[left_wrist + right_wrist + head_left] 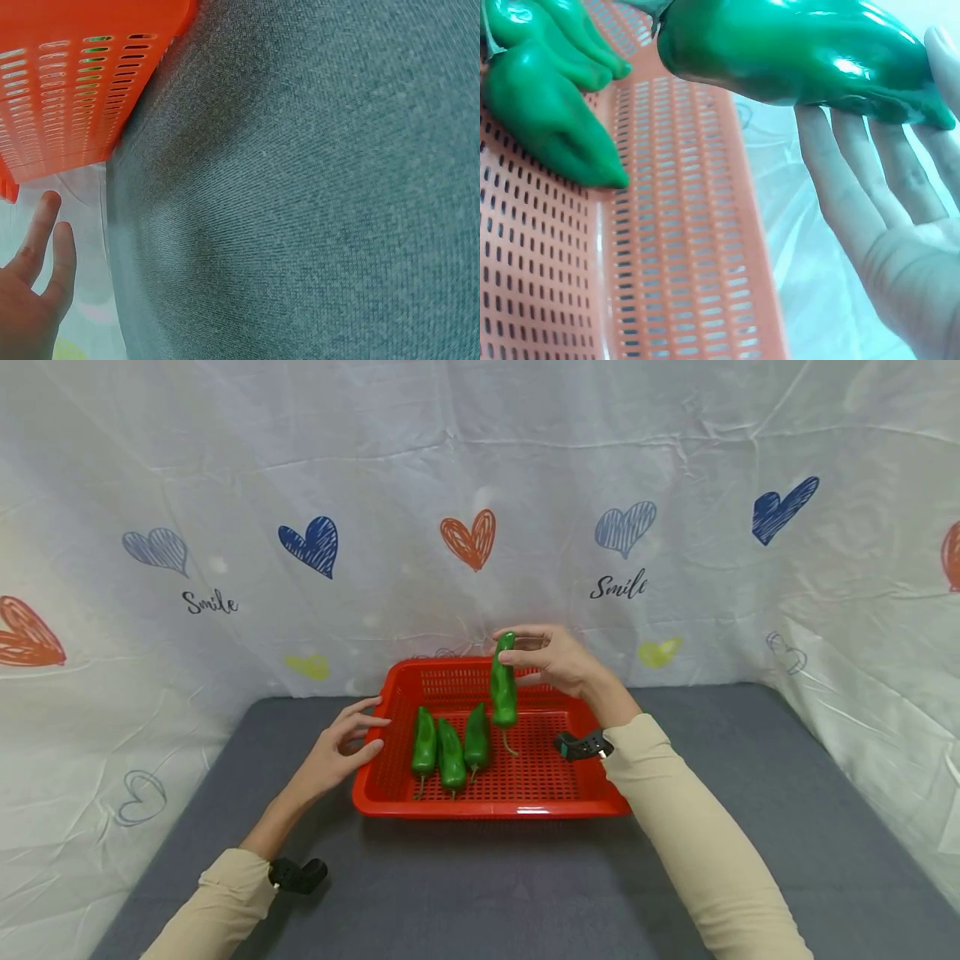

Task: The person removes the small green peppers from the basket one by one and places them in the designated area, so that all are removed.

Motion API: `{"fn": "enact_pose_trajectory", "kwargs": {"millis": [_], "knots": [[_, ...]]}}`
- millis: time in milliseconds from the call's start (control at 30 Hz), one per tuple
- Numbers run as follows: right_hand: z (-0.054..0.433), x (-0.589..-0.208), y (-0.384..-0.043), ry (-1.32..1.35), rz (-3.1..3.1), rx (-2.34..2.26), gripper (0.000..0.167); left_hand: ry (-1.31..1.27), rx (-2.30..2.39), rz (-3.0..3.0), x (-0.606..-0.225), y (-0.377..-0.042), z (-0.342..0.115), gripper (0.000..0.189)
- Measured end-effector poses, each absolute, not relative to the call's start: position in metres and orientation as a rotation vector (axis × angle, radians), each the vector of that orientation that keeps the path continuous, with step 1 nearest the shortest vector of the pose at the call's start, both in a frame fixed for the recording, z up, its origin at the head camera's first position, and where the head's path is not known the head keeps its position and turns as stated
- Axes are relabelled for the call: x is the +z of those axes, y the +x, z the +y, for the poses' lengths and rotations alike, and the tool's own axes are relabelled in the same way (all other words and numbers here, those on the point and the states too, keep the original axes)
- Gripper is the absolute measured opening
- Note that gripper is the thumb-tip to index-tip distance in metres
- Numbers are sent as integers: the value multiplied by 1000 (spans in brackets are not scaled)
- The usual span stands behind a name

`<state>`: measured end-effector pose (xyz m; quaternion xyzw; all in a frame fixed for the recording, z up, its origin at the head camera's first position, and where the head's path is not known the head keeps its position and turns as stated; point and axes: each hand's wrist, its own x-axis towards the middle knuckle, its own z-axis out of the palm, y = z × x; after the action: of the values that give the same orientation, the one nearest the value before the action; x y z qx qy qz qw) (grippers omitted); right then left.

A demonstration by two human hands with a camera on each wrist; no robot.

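Observation:
My right hand (558, 660) holds a long green pepper (504, 689) over the red basket (480, 810), thumb on one side and fingers on the other. The pepper hangs nearly upright, its stem pointing down. In the right wrist view, the held pepper (802, 52) lies across the fingertips (847, 142). Three more green peppers (452, 756) lie side by side in the left half of the basket. My left hand (341, 747) is at the basket's left rim, fingers spread and loosely bent. Whether it touches the rim is hard to tell.
The basket stands on a table with a grey cloth (465, 893). Close behind it hangs a white curtain (390, 460) printed with hearts and the word Smile. Each wrist wears a dark band, such as the left one (298, 875).

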<state>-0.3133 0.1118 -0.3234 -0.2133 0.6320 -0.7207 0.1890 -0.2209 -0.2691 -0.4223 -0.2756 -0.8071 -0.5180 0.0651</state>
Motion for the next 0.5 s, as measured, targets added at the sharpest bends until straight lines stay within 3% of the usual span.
{"fn": "enact_pose_trajectory", "kwargs": {"millis": [300, 500], "knots": [[125, -309, -304, -620, 1837, -2051, 31, -860, -1569, -2415, -423, -221, -268, 35], [137, -307, -301, -614, 1900, -2060, 31, -832, -1579, -2425, -423, -221, -268, 35]]}}
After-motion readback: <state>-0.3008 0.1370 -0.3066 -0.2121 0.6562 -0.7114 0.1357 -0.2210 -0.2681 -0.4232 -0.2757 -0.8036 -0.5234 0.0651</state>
